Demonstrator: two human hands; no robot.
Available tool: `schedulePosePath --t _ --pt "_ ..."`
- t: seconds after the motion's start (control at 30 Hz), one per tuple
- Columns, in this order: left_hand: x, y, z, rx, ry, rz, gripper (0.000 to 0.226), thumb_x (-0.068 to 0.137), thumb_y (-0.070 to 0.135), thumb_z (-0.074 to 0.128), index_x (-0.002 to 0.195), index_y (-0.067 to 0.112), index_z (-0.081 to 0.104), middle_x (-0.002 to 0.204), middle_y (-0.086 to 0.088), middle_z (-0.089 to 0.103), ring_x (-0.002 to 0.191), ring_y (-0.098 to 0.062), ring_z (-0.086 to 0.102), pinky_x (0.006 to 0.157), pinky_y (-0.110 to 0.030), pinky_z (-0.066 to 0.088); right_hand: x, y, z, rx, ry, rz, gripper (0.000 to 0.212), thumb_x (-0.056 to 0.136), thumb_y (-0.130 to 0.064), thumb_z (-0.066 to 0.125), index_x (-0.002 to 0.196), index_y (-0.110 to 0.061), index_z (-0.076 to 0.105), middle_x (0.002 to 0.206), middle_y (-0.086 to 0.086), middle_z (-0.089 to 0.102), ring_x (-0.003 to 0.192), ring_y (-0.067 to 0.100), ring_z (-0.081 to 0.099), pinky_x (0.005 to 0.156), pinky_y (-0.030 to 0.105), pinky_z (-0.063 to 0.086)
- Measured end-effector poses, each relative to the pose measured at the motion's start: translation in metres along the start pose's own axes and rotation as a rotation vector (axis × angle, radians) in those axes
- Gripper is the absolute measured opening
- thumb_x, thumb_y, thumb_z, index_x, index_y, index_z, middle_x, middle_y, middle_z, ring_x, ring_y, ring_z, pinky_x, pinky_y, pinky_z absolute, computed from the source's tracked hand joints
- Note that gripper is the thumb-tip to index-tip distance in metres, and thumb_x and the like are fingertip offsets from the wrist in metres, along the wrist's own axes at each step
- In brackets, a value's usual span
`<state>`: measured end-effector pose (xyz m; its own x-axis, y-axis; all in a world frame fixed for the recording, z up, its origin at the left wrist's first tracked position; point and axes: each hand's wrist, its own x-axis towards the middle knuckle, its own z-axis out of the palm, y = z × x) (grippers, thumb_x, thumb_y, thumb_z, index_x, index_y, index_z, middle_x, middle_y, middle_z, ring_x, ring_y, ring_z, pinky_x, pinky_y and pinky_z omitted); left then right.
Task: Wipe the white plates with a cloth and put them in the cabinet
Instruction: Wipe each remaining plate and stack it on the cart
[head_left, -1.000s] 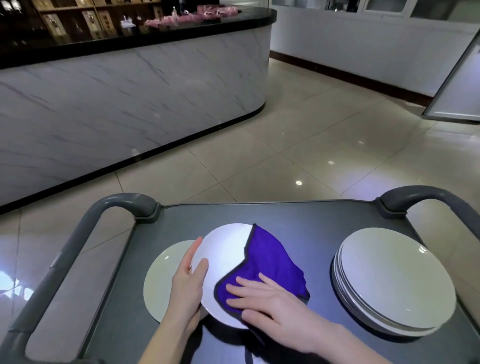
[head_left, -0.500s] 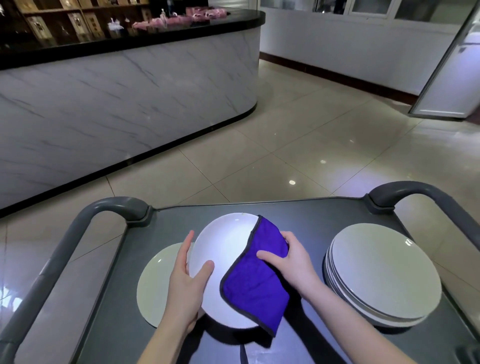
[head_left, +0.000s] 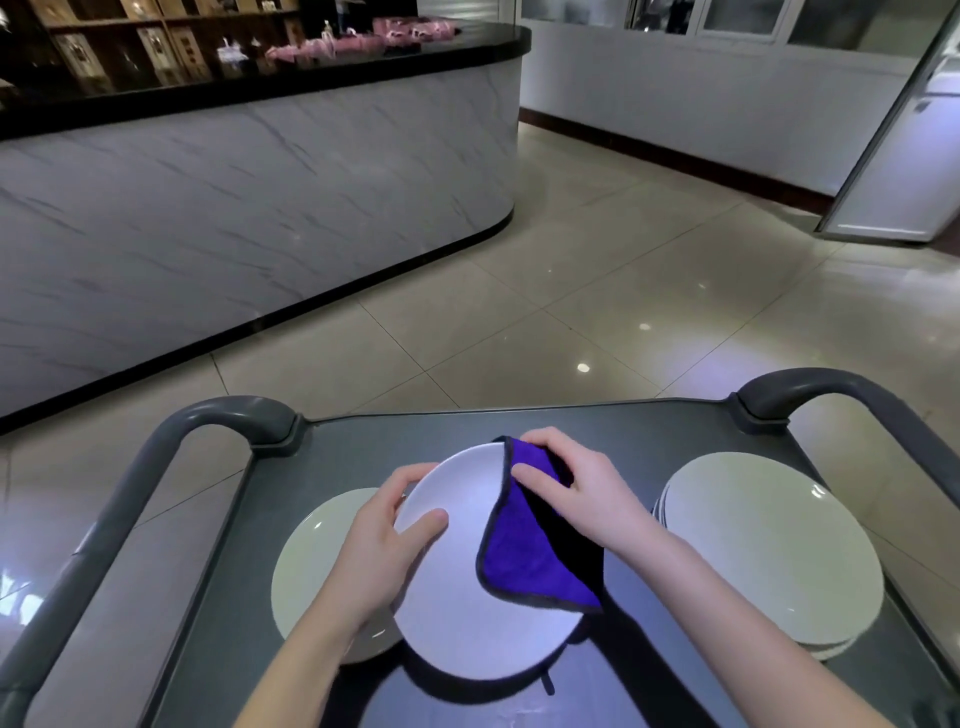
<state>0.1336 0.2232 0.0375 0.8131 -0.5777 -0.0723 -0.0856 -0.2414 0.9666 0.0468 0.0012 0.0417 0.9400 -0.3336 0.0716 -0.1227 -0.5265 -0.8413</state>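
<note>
The right hand (head_left: 576, 493), pinching the cloth (head_left: 524, 566), has swept up to the plate's (head_left: 467, 623) far rim, so wiping looks nearly finished.

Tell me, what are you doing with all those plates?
A person is wiping a white plate with a purple cloth over a grey cart. The left hand holds the plate by its edge, and the right hand pinches the cloth round the plate's far edge. A single plate lies on the cart to the left, and a stack of plates waits on the right.
</note>
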Motion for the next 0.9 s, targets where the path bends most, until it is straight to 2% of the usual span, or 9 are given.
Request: schedulePosePath --t 0.07,0.13,0.3,0.43,0.5,0.6,0.73,0.83,0.9 --pt "0.002 0.005 0.0 0.045 -0.031 0.047 0.049 0.092 0.005 0.064 0.106 0.052 0.066 0.108 0.024 0.071 0.099 0.004 0.065 0.074 -0.008 0.048 0.002 -0.005 -0.003 -0.016 -0.142 -0.023 0.026 0.082 -0.043 0.073 0.106 -0.038 0.063 0.096 -0.022 0.068 0.089 -0.001 0.063 0.077 0.012 0.046" --pt "0.001 0.006 0.002 0.036 -0.024 0.079 0.05 0.093 0.003 0.063 0.105 0.05 0.07 0.11 0.026 0.071 0.103 0.005 0.064 0.076 -0.004 0.046 0.005 -0.005 -0.005 -0.038 -0.188 -0.038 0.025 0.082 -0.03 0.077 0.105 -0.03 0.067 0.096 -0.019 0.07 0.09 -0.001 0.063 0.081 0.015 0.047" --pt "-0.003 -0.004 0.004 -0.032 0.142 0.064 0.047 0.094 0.007 0.065 0.104 0.052 0.069 0.109 0.031 0.07 0.103 0.01 0.062 0.074 -0.001 0.045 -0.003 0.013 -0.007 0.156 -0.079 0.087 0.001 0.09 -0.02 0.07 0.09 -0.021 0.071 0.081 -0.013 0.068 0.077 0.006 0.058 0.074 0.024 0.045" --pt "0.0 -0.007 0.0 -0.202 0.336 -0.068 0.039 0.095 0.012 0.063 0.115 0.046 0.067 0.105 0.027 0.071 0.096 0.003 0.067 0.065 -0.01 0.052 -0.028 0.029 0.001 0.418 -0.037 0.253 0.005 0.093 -0.011 0.066 0.095 -0.009 0.07 0.081 -0.001 0.067 0.076 0.012 0.057 0.071 0.029 0.043" --pt "0.002 -0.006 -0.004 -0.169 0.266 -0.06 0.037 0.096 0.013 0.061 0.117 0.044 0.066 0.106 0.026 0.071 0.095 0.003 0.068 0.065 -0.013 0.054 -0.027 0.026 -0.001 0.409 -0.046 0.256 0.004 0.09 -0.008 0.068 0.094 -0.008 0.069 0.084 0.004 0.069 0.077 0.015 0.059 0.073 0.031 0.045" --pt "0.006 0.001 -0.003 -0.037 0.079 0.033 0.037 0.094 0.009 0.065 0.115 0.04 0.067 0.111 0.027 0.071 0.103 0.005 0.066 0.081 -0.017 0.051 -0.009 0.007 -0.013 0.229 -0.058 0.167 0.011 0.084 -0.012 0.076 0.081 -0.019 0.069 0.075 -0.005 0.067 0.07 0.008 0.057 0.068 0.024 0.045" --pt "0.011 0.007 0.01 0.154 -0.184 0.134 0.043 0.089 -0.001 0.067 0.11 0.036 0.071 0.11 0.023 0.073 0.106 0.003 0.065 0.087 -0.01 0.045 0.008 -0.021 -0.009 -0.177 -0.311 0.0 0.021 0.083 -0.027 0.076 0.072 -0.038 0.061 0.067 -0.014 0.06 0.065 -0.001 0.051 0.063 0.016 0.038" --pt "0.013 0.005 0.012 0.12 -0.082 0.104 0.036 0.083 0.004 0.073 0.1 0.036 0.073 0.099 0.015 0.075 0.093 -0.003 0.068 0.077 -0.012 0.048 0.007 -0.021 -0.005 -0.139 -0.303 -0.001 0.006 0.087 -0.027 0.072 0.082 -0.025 0.069 0.073 -0.006 0.065 0.066 0.003 0.051 0.063 0.021 0.04" --pt "0.012 0.004 0.008 0.07 0.03 0.07 0.03 0.082 0.01 0.076 0.095 0.037 0.073 0.095 0.012 0.076 0.087 -0.002 0.069 0.069 -0.01 0.048 0.003 -0.016 -0.007 -0.028 -0.24 0.018 0.007 0.088 -0.023 0.072 0.087 -0.017 0.072 0.076 -0.004 0.067 0.068 0.004 0.054 0.065 0.022 0.042"
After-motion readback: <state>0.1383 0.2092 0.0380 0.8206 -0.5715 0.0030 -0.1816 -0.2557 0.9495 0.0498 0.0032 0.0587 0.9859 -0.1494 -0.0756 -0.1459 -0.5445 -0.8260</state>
